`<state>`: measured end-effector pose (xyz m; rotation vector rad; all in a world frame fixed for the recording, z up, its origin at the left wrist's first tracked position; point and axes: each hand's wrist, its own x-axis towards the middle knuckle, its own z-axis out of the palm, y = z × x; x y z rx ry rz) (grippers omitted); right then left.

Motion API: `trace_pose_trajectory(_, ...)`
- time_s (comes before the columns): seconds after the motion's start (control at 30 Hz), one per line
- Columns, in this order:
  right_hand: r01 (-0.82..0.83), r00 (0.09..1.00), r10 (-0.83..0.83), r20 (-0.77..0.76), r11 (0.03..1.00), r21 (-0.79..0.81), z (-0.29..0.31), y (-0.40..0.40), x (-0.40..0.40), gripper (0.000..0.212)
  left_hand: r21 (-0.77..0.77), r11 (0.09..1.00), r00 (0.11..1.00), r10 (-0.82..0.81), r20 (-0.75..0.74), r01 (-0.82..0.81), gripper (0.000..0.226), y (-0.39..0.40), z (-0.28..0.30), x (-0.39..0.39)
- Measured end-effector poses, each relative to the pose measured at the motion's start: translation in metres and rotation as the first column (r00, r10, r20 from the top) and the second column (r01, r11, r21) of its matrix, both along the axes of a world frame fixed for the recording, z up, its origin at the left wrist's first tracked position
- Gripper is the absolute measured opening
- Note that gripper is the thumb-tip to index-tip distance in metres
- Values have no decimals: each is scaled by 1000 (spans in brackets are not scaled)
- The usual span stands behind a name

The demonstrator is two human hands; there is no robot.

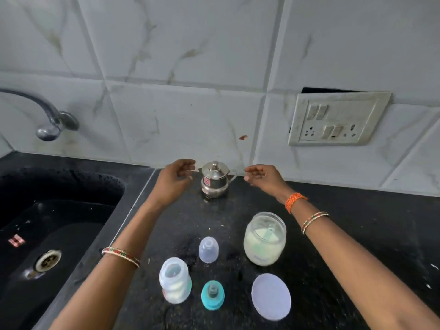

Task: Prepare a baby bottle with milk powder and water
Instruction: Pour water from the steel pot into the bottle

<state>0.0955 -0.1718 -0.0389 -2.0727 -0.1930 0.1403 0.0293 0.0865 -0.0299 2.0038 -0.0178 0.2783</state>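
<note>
A small lidded steel pot [215,179] stands at the back of the black counter [357,222] against the wall. My left hand [175,181] hovers just left of it and my right hand [264,177] just right, both with curled fingers apart and holding nothing. Nearer me stands the open baby bottle [175,281] with white powder at its bottom. Its teal teat ring [212,295] lies to the right, and the clear cap [208,249] stands behind. An open jar of milk powder [264,239] with a scoop inside stands at right, its round lid [271,296] flat in front.
A black sink [47,225] with a steel drain [47,260] fills the left side, under a wall tap [47,120]. A switch and socket plate [338,119] is on the tiled wall at right.
</note>
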Motion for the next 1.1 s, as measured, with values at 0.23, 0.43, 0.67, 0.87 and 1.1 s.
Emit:
trace_pose_trajectory(0.23,-207,947,211,-243,977,45,-57,34,57,65,30,993,905,-90,-415,113,81,7,-77,46)
trace_pose_trajectory(0.43,-212,941,272,-199,936,280,-48,34,51,23,-210,965,904,-228,-362,159,84,-9,-61,66)
trace_pose_trajectory(0.67,-251,967,253,33,917,309,15,20,-2,26,-349,919,961,-244,-130,186,44,-18,1,21)
trace_pose_trajectory(0.87,-259,962,178,207,832,490,45,31,-73,46,-358,911,973,-228,-27,203,42,-29,48,-35)
trace_pose_trajectory(1.1,-221,965,80,250,761,610,32,35,-140,55,-314,896,942,-336,-17,314,59,-22,47,-100)
